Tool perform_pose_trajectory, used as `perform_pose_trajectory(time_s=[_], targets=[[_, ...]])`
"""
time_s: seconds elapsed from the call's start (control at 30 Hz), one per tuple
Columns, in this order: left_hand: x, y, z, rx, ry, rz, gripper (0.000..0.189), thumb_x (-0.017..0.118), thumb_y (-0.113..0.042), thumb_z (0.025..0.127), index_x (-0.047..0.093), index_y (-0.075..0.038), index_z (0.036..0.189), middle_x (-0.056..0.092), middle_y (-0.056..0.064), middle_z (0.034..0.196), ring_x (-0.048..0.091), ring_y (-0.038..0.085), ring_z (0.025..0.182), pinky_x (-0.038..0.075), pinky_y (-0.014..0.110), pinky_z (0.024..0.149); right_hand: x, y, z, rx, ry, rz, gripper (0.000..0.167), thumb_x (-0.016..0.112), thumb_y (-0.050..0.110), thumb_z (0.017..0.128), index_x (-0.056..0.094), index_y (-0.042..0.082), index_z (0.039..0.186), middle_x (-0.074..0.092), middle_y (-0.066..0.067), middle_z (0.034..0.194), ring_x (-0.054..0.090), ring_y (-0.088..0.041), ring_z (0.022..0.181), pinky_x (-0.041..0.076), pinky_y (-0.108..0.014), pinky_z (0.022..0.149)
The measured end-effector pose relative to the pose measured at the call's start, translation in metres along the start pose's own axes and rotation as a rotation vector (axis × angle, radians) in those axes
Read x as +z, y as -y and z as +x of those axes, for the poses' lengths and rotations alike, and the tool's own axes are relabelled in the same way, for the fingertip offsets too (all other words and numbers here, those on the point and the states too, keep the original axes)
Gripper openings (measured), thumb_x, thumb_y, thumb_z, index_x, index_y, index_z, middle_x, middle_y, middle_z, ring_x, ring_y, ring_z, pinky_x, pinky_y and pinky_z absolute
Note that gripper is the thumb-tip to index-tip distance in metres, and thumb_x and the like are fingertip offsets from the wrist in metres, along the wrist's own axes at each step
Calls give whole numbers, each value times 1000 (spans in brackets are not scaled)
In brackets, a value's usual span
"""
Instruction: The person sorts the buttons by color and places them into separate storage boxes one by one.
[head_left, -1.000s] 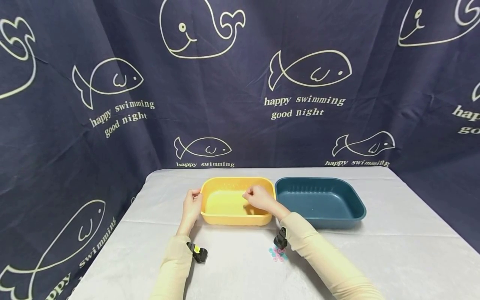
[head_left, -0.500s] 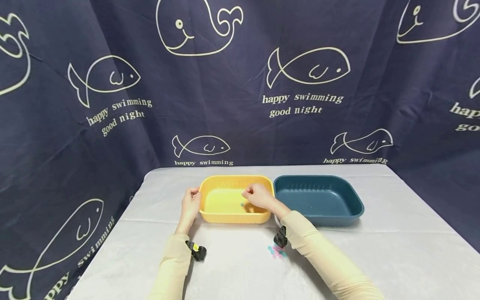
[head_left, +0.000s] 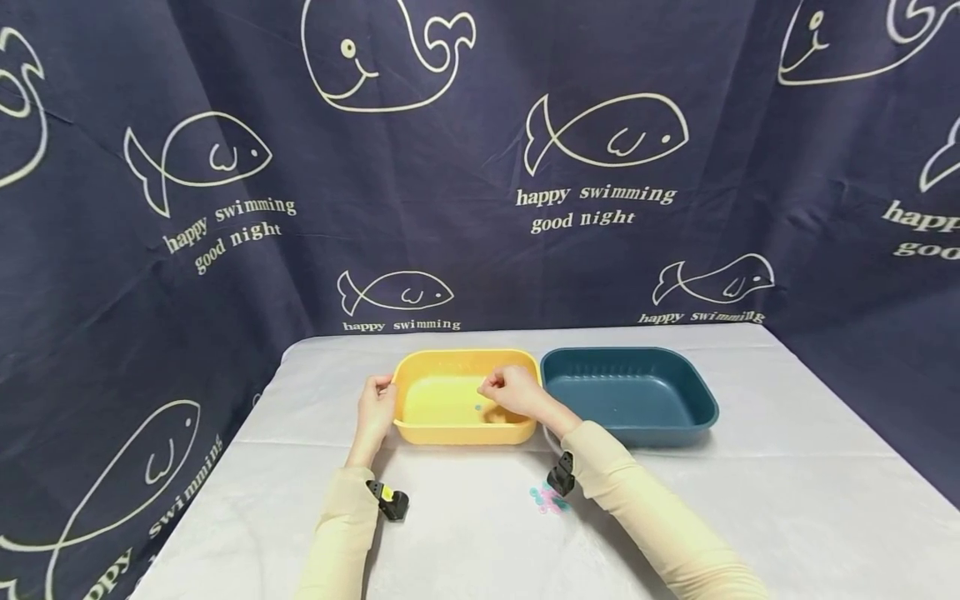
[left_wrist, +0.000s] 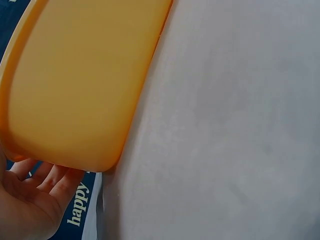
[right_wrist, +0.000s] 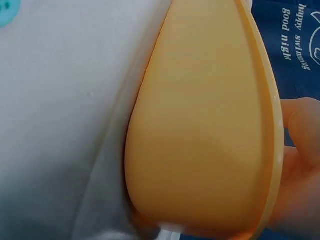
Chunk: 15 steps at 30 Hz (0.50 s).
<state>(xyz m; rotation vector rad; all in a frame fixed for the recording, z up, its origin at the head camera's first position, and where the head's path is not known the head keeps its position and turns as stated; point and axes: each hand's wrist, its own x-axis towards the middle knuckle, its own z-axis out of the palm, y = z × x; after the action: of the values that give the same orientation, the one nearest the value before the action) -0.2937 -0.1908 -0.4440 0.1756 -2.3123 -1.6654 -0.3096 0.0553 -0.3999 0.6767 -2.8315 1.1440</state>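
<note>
My left hand [head_left: 375,408] grips the left end of a yellow plastic bin [head_left: 465,435]. The left wrist view has that hand's fingers [left_wrist: 50,180] against the bin's end wall. Over the right part of the same bin, my right hand [head_left: 516,392] is held low with thumb and fingers drawn together. Whether something is between its fingertips is too small to see. A small blue button [head_left: 477,407] lies on the bin floor just under those fingertips. In the right wrist view, the right hand [right_wrist: 302,145] is partly hidden behind the bin wall.
A dark teal bin [head_left: 630,400] stands directly right of the yellow one. Several pink and blue buttons [head_left: 550,499] lie in a small pile near the right wrist camera [head_left: 561,475]. The grey-white cloth [head_left: 465,517] covers the table; a patterned navy curtain [head_left: 450,208] hangs behind.
The blue button on the yellow bin's floor shows more clearly than a second ago. Both hands stay almost still; the whole head view has shifted slightly.
</note>
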Motion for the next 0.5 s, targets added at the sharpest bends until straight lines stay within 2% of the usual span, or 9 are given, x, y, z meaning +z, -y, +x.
perform_pose_trajectory(time_s=[0.1,0.33,0.5], targets=[[-1,-1,-1,7,-4,0,31,42,-15,96,48,3,120,52,22,117,54,34,106,47,41,88,-2,1,-3,-5,-7,7,12,64,17,86,69,6,82,68,-3,82,50,-9,68,41,-21,64],[-1,0,3,-72,26,4,33,40,-12,96,45,2,126,50,22,124,51,35,113,44,44,95,-9,5,-12,-53,-13,41,12,64,15,87,70,6,84,68,-4,83,51,-8,69,42,-21,63],[0,0,4,-86,31,6,34,40,-13,97,44,1,127,49,21,125,50,34,114,43,43,94,-13,5,-19,-66,-5,64,13,63,16,88,70,5,87,67,-4,84,51,-9,70,42,-21,63]])
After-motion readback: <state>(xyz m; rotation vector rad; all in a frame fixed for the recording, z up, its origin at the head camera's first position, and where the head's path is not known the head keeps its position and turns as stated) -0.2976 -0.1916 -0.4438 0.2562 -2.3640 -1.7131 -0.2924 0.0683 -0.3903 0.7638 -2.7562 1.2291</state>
